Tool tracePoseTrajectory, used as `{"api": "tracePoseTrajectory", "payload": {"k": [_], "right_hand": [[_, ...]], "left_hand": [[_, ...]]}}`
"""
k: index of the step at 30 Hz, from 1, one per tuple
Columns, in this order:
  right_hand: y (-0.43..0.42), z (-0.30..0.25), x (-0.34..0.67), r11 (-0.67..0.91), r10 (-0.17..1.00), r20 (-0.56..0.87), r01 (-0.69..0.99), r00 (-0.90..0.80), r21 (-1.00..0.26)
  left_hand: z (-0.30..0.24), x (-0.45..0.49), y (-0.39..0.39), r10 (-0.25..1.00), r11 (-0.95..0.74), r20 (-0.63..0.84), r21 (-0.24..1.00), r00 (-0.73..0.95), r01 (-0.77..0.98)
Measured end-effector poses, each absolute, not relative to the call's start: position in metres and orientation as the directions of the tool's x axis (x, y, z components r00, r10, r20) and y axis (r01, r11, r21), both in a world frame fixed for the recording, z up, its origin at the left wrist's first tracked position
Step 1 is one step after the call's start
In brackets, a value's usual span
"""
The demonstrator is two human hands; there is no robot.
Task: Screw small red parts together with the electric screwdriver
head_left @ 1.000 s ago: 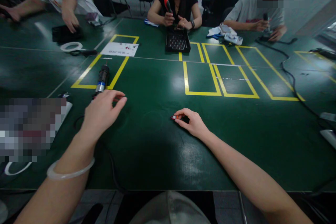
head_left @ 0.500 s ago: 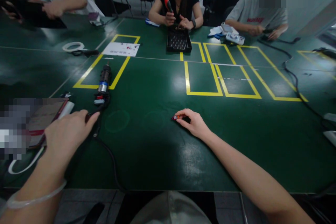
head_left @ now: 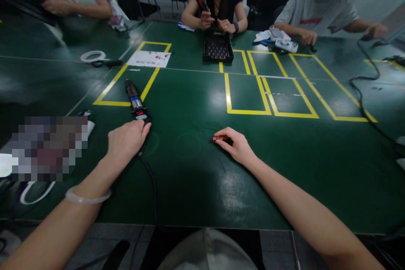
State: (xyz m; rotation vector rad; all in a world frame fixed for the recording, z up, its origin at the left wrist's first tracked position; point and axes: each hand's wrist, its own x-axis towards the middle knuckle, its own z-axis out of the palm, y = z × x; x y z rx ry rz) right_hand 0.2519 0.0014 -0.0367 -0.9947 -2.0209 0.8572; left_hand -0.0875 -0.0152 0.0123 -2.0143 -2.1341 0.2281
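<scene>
My left hand (head_left: 128,139) is closed around the rear end of a black electric screwdriver (head_left: 136,101), which has a silver and blue band and a thin bit pointing away from me. Its cord (head_left: 153,181) runs down to the table's near edge. Further right, my right hand (head_left: 236,144) rests on the tabletop. Its thumb and fingertips pinch a small red-and-orange piece with a dark end (head_left: 215,139), too small to name more exactly.
The green table (head_left: 190,181) carries yellow tape outlines (head_left: 249,112). A paper sheet (head_left: 148,58) and a tape roll (head_left: 93,56) lie at left. Across sits a person (head_left: 218,8) with a red-handled tool (head_left: 203,2) over a black tray (head_left: 218,48). Another cord (head_left: 359,93) lies right.
My left hand has moved right and forward onto the electric screwdriver's rear end. The tool's rear has swung right, so it lies slanted. My right hand keeps its pinch.
</scene>
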Motion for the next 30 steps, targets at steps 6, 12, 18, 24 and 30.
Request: {"api": "tracePoseTrajectory", "payload": {"k": [6,12,18,24,30], "right_hand": [[0.002,-0.036,0.251,0.448,0.866,0.302,0.353,-0.398,-0.821],[0.006,-0.037,0.255,0.431,0.886,0.308,0.370,-0.347,-0.823],[0.009,-0.040,0.256,0.426,0.892,0.313,0.371,-0.326,-0.825],[0.010,-0.040,0.257,0.432,0.894,0.322,0.407,-0.311,-0.805],[0.009,-0.040,0.255,0.456,0.879,0.324,0.423,-0.349,-0.783]], "left_hand": [[0.003,-0.040,-0.007,0.994,-0.047,0.092,-0.140,0.060,0.989],[-0.005,0.003,-0.013,0.968,-0.226,0.094,-0.064,0.232,0.972],[-0.007,0.037,-0.020,0.878,-0.461,0.134,-0.011,0.459,0.887],[-0.008,0.044,-0.031,0.757,-0.621,0.245,-0.019,0.605,0.784],[-0.010,0.042,-0.040,0.706,-0.689,0.251,0.027,0.662,0.724]]}}
